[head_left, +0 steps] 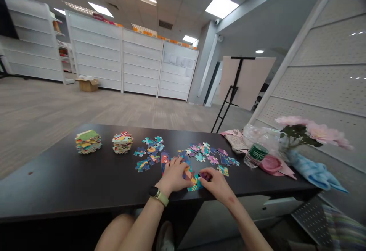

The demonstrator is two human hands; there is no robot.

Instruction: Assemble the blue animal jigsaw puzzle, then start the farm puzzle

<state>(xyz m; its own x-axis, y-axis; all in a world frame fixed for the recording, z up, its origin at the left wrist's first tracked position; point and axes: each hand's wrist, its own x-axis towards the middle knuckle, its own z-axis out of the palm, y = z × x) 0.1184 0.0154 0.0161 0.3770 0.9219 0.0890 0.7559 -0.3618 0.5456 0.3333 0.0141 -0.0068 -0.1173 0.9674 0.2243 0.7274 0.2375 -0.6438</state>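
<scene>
My left hand (174,176) lies flat with fingers spread over a joined patch of jigsaw puzzle (165,158), and its palm hides part of the picture. At the patch's near right corner, my right hand (215,184) pinches a purple puzzle piece (204,176) against the edge. A teal and yellow section (194,184) shows between the two hands. Loose puzzle pieces (153,150) lie left of the patch, and more purple and teal pieces (200,152) are spread beyond and to the right of it.
Two stacks of puzzle pieces, one (88,142) farther left and one (122,143) nearer, stand on the dark table (85,182). At the right are a green-labelled bottle (256,155), a pink cloth (274,166), a blue cloth (311,172) and pink flowers (320,131).
</scene>
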